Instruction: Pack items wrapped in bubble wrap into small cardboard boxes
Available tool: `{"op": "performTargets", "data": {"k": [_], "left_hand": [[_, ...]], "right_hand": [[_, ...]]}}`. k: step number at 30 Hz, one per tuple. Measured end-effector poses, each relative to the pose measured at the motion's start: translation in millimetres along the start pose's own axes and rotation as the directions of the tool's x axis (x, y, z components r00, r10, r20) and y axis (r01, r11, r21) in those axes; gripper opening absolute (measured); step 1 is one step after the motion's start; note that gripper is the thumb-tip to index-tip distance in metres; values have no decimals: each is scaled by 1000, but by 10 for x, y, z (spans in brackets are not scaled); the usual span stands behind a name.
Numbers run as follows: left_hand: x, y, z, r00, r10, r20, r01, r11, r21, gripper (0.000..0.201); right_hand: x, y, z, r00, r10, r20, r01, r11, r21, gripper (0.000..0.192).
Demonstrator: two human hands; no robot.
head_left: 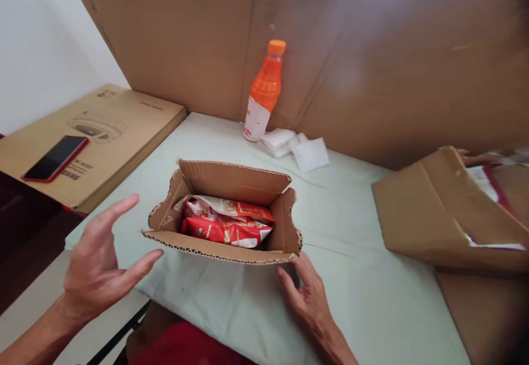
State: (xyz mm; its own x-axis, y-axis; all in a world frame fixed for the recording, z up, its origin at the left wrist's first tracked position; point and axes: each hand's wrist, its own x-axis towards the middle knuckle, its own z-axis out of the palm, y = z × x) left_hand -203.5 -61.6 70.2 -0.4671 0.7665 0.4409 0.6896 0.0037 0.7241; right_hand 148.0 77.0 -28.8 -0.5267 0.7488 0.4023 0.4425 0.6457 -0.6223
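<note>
Two big cardboard sheets (330, 51) stand as a wall behind everything, and that's the largest stuff I've got in view. Next down is the bench (351, 277) with its pale green cloth, then a flat printed carton (103, 134) off to the left with a red-cased phone (55, 158) lying on top. On the right there's a brown paper mailer (438, 211), slightly blurred. Smack in the middle of the bench sits the small open cardboard box (231, 211), flaps up, with red snack packets (225, 224) inside. My right hand (308, 293) rests against the box's near right corner, fingers flat, not clamped on anything. My left hand (99, 260) hangs spread wide just left of the box, touching nothing. Further back, an orange drink bottle (264, 92) stands upright beside some white foam pieces (295, 147).
</note>
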Motion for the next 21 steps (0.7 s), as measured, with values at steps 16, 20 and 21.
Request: {"op": "performTargets", "data": {"k": [16, 20, 21], "left_hand": [[516, -576, 1210, 891, -340, 301, 390, 912, -124, 56], [677, -618, 1500, 898, -390, 203, 431, 872, -232, 68], [673, -637, 1543, 898, -400, 183, 436, 863, -256, 69]], "right_hand": [[727, 86, 193, 972, 155, 175, -197, 945, 262, 58], [1036, 377, 131, 970, 136, 200, -192, 936, 296, 58], [1113, 460, 81, 972, 127, 197, -180, 942, 284, 52]]}}
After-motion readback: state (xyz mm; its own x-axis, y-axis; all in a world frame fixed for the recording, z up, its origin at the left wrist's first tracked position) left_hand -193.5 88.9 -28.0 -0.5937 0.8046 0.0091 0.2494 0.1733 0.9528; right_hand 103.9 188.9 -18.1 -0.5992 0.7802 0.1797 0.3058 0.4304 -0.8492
